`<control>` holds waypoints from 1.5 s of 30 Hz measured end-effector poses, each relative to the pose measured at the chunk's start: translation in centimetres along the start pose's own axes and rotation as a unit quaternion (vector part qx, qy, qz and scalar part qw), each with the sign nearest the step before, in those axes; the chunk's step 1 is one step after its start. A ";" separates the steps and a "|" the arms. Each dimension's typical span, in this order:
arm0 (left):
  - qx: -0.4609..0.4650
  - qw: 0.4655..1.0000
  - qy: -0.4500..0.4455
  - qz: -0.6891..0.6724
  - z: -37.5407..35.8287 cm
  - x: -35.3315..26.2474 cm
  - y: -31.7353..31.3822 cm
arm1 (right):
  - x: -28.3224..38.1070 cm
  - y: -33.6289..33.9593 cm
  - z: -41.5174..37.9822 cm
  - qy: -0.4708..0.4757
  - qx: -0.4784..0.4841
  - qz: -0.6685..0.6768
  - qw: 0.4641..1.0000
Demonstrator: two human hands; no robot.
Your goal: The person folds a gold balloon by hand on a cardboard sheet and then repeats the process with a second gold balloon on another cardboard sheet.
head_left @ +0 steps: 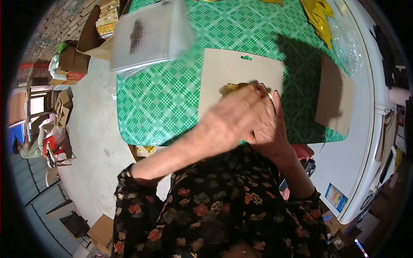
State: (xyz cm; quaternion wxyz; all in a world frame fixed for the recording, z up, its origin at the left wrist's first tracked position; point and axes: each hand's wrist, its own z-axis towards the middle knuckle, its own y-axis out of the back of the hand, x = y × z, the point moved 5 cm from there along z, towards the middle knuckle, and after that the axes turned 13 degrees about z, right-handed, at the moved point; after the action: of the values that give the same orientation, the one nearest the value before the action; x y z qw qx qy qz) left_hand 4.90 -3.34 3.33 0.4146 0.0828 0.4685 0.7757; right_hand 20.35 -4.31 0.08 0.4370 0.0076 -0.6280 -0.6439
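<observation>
A tan card [241, 71] with a hanger slot at its far edge lies on the green checked tablecloth [159, 101]. Over its near part, my left hand [232, 114] is blurred by motion and overlaps my right hand. Gold, shiny material [232, 87] shows on the card just beyond my fingers. My right hand [270, 122] rests at the card's near right side, some fingers pointing away from me. What lies between the hands is hidden.
A stack of clear plastic bags [150, 36] lies at the far left. Another tan card [335, 96] is at the right edge. Yellow foil [317, 19] and clear plastic [346, 47] lie at the far right. Cardboard boxes [73, 62] stand left beyond the table.
</observation>
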 end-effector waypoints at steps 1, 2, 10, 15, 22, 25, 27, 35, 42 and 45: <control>0.028 0.999 0.019 -0.013 -0.5 -0.7 -0.6 | -0.2 -0.1 -0.1 0.010 -0.017 0.020 1.000; 0.058 0.997 0.038 -0.027 -1.1 -1.4 -1.2 | -0.1 -0.1 0.0 0.017 -0.016 0.002 1.000; 0.132 0.986 0.086 0.060 -2.3 -0.1 -2.6 | 0.5 0.1 0.6 0.011 0.006 -0.059 0.998; 0.150 0.981 0.091 0.080 -2.2 -0.2 -2.6 | 0.2 0.6 0.2 0.009 0.010 -0.036 0.999; 0.179 0.971 0.072 0.140 -1.9 -0.4 -2.8 | -1.5 2.5 -1.5 -0.044 0.046 -0.080 0.995; 0.176 0.973 0.074 0.134 -1.8 -0.6 -2.8 | -1.8 2.9 -2.1 -0.045 0.042 -0.093 0.994; 0.183 0.970 0.075 0.139 -1.9 -0.6 -2.7 | -2.2 2.9 -2.5 -0.040 0.026 -0.105 0.993; 0.194 0.966 0.078 0.154 -1.9 -0.6 -2.9 | -3.0 6.2 3.9 0.010 -0.126 -0.174 0.977; 0.197 0.964 0.079 0.162 -2.1 -0.6 -3.0 | -8.2 5.9 8.9 -0.020 -0.047 -0.092 0.994; 0.189 0.966 0.084 0.152 -2.2 -0.7 -2.9 | -9.4 6.2 9.6 0.007 -0.026 0.009 1.000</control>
State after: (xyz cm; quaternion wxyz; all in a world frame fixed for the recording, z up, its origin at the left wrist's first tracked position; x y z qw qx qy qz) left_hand 5.85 -4.69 0.05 0.2275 0.1647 0.6219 0.7310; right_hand 24.23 9.80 2.13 0.4471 -0.0048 -0.6083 -0.6557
